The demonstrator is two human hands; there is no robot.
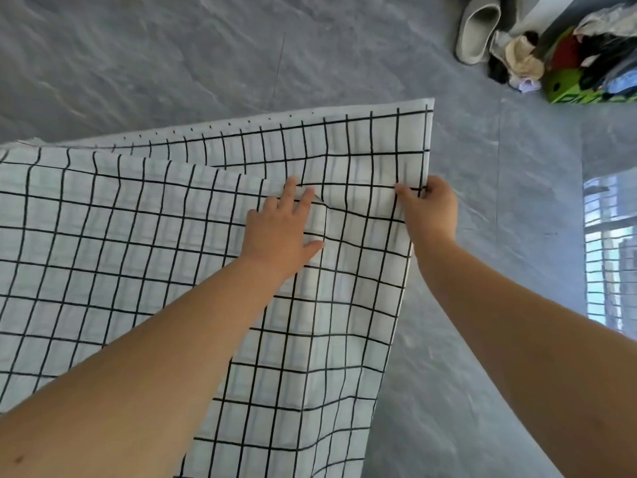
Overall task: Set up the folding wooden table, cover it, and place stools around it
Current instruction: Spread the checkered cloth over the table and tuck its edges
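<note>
A grey slipper [477, 29] lies on the grey floor [172, 63] at one o'clock, beside crumpled clothes [520, 60] and a green box [568, 88] toward two o'clock.

I have one wide-angle view, worn on the person's head, facing forward and steeply down. It hangs close over the checked cloth [138, 253], which fills the frame from 6 to 9 o'clock; grey floor [172, 63] spans 12 to 3 o'clock.

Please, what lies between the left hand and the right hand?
Only the checked tablecloth. A stretch of it, with a raised fold beside the left hand, runs to the edge that the right hand pinches. The head view shows this.
</note>
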